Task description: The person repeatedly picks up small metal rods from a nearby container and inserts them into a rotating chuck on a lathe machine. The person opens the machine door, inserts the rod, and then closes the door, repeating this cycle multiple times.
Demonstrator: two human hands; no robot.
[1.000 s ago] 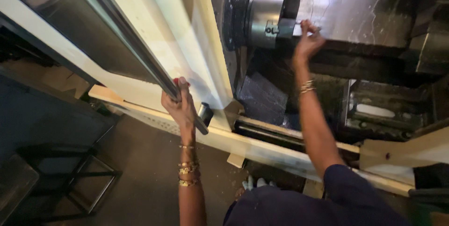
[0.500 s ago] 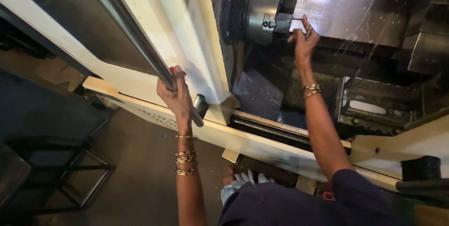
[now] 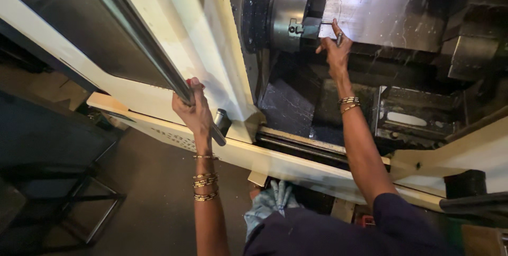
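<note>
My left hand (image 3: 193,109) grips the long metal handle bar (image 3: 143,44) of the cream machine door (image 3: 174,18). My right hand (image 3: 334,49) reaches inside the machine and holds a small metal workpiece (image 3: 329,29) at the jaws of the round steel chuck (image 3: 288,15). Both wrists wear thin gold bangles.
A dark turret block (image 3: 465,49) sits at the right inside the enclosure. A cream sill with a guide rail (image 3: 317,153) runs across below the opening. A black metal frame stand (image 3: 79,203) is on the floor at the left. A blue-white cloth (image 3: 267,205) hangs by my waist.
My right hand has moved in from beside the chuck onto the small part at its jaws. The left hand stays on the door handle; the view has shifted slightly.
</note>
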